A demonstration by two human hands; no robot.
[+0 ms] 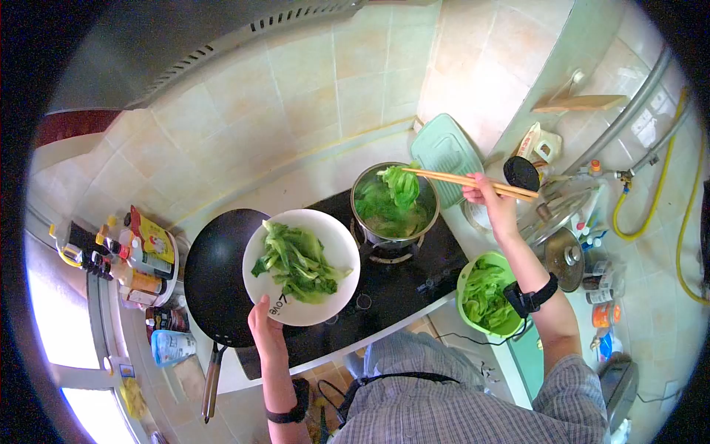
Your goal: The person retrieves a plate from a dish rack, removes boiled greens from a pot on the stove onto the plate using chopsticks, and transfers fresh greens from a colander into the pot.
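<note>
My left hand (pixel 267 331) grips the rim of a white plate (pixel 342 248), thumb on top beside the printed word "Love". Cooked green lettuce (pixel 296 263) lies heaped on that plate, which is held over the cooktop and partly covers the frying pan. A pair of wooden chopsticks (pixel 473 181) is closed in my right hand (pixel 490 198). Their tips pinch a clump of wet lettuce leaves (pixel 402 186) above a steel pot (pixel 361 220). Greenish liquid with more leaves shows inside the pot.
A black frying pan (pixel 214 274) sits left on the black cooktop (pixel 399 285). Raw lettuce fills a light-green basin (pixel 464 302) at right. Behind the pot leans a pale green plastic lid (pixel 446 152). Bottles and sauce packets (pixel 151 244) line the left; pot lids (pixel 566 259) and jars stand right.
</note>
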